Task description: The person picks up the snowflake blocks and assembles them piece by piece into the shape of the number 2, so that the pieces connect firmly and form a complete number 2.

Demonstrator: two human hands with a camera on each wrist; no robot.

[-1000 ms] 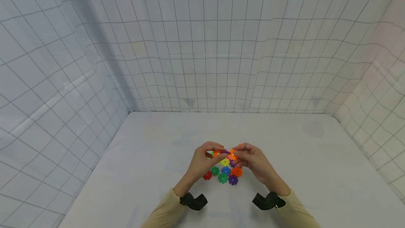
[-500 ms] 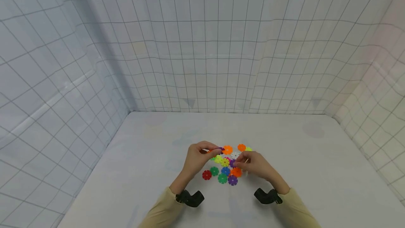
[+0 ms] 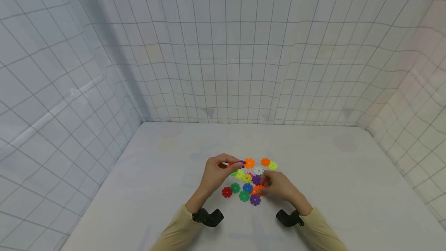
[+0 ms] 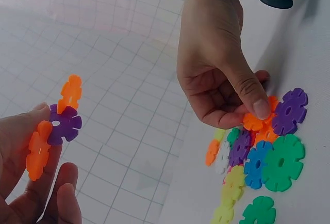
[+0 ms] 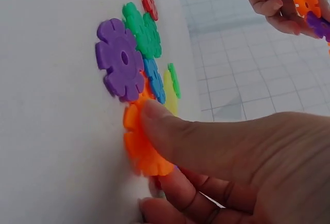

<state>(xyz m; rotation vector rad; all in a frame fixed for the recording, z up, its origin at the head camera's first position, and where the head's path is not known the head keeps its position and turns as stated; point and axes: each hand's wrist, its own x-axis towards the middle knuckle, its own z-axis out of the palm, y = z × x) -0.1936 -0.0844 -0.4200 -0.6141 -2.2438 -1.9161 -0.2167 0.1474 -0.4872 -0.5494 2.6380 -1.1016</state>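
Note:
My left hand (image 3: pixel 215 171) holds a small chain of flower-shaped interlocking discs above the table. In the left wrist view the chain has a purple disc (image 4: pixel 66 125) in the middle, joined to an upper orange disc (image 4: pixel 70 92) and a lower orange disc (image 4: pixel 37 154). Down at the pile, my right hand (image 3: pixel 280 186) pinches a loose orange disc (image 5: pixel 147 154), its thumb on the disc's face and fingers behind. Another orange disc lies partly hidden under that thumb. Right beside is a flat purple disc (image 5: pixel 121 59).
Several loose discs lie close together on the white table (image 3: pixel 167 189), among them a blue disc (image 4: pixel 253 164), a green disc (image 4: pixel 283 162) and a red disc (image 3: pixel 227 192). A gridded white curtain (image 3: pixel 223 61) encloses the table at the back and sides.
The right hand has left the chain at the left hand and come down towards me to the orange discs. My left hand has shifted slightly left, still holding the chain.

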